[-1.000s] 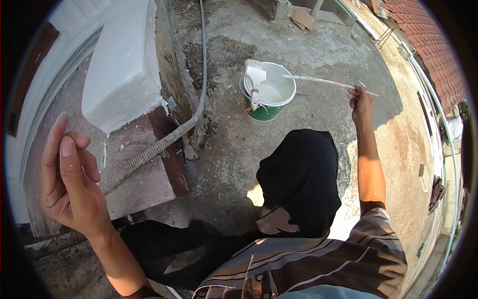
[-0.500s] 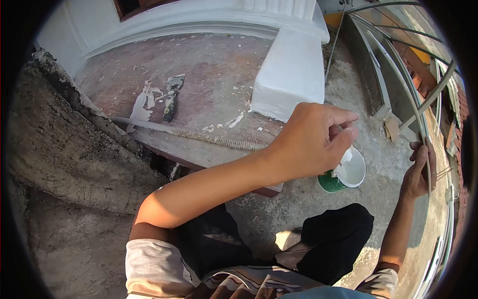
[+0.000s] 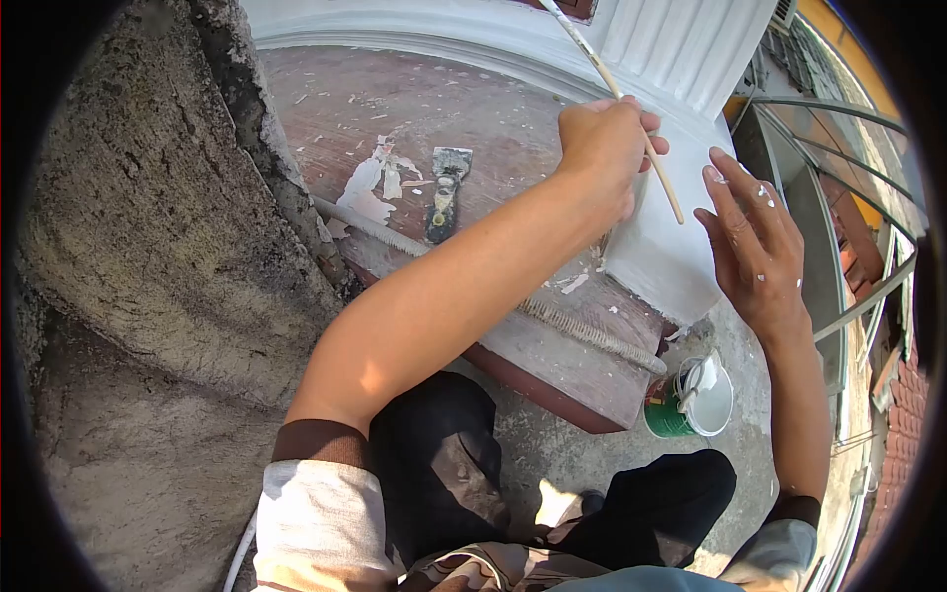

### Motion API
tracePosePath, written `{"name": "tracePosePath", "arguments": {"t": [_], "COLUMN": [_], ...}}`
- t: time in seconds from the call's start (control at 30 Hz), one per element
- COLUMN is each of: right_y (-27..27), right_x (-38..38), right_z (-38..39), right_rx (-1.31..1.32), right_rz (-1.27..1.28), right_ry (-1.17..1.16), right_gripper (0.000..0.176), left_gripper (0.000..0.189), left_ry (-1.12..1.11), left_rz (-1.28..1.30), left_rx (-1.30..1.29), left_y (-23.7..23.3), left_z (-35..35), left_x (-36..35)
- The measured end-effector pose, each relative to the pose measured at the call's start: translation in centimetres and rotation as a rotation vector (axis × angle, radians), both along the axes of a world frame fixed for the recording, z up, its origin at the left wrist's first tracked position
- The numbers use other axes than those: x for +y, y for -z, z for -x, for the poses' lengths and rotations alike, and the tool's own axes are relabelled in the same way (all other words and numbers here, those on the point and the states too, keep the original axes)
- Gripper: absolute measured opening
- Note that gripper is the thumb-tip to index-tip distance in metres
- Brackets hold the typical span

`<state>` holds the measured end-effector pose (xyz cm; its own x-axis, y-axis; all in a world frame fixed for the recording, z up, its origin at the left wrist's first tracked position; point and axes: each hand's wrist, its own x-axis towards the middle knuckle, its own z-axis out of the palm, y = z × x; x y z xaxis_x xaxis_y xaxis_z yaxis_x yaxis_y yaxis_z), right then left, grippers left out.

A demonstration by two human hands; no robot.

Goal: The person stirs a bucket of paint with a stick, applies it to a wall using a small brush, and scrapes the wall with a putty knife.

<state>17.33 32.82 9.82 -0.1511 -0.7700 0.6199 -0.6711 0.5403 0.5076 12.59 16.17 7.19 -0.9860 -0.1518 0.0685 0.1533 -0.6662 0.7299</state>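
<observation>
My left hand [image 3: 604,143] is closed around a slim wooden stick [image 3: 665,187] spattered with white. The stick slants from the top edge down to a bare pale end, and its upper end is out of view. To the right, my right hand [image 3: 755,237] is raised with fingers apart, holding nothing, white flecks on its skin. It is close to the stick's lower end but apart from it. Behind both hands is a white-painted pillar base [image 3: 661,252]. A paint-smeared scraper [image 3: 446,192] lies on the reddish ledge [image 3: 513,118], left of my left forearm.
A green bucket [image 3: 671,414] with white inside and a whitened tool across its rim stands on the concrete floor. A ridged pole [image 3: 592,333] lies along the ledge's edge. Rough masonry [image 3: 148,197] rises at left; metal railing [image 3: 868,291] runs at right.
My left hand has moved up and now grips a stick. My right hand, earlier closed around a long thin pole at right, is now open and higher. The view has shifted.
</observation>
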Motion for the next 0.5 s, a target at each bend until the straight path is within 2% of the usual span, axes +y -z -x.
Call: {"name": "tracePosePath", "arguments": {"t": [0.1, 0.2, 0.33, 0.4, 0.5], "right_y": [0.3, 0.4, 2.5, 3.6, 5.2], "right_x": [1.5, 5.9, 13.5, 18.1, 24.1], "right_z": [-0.8, -1.7, -2.6, -3.4, -5.4], "right_rx": [-0.065, -0.025, -0.092, -0.144, -0.197], "right_rz": [0.155, 0.147, 0.215, 0.285, 0.379], "right_ry": [0.012, 0.152, 0.362, 0.501, 0.690], "right_gripper": [0.037, 0.032, 0.030, 0.029, 0.030], "left_gripper": [0.010, 0.010, 0.014, 0.015, 0.018], "left_ry": [-0.195, -0.381, -0.669, -0.720, -0.794], "left_rz": [0.050, 0.132, 0.600, 0.747, 0.905], "left_rx": [-0.148, -0.242, -0.407, -0.576, -0.597], "left_y": [0.5, 2.1, 6.5, 6.8, 6.6], "left_z": [6.5, 13.0, 23.5, 25.3, 26.2], "left_x": [-5.9, -12.5, -22.8, -26.6, -29.1]}}
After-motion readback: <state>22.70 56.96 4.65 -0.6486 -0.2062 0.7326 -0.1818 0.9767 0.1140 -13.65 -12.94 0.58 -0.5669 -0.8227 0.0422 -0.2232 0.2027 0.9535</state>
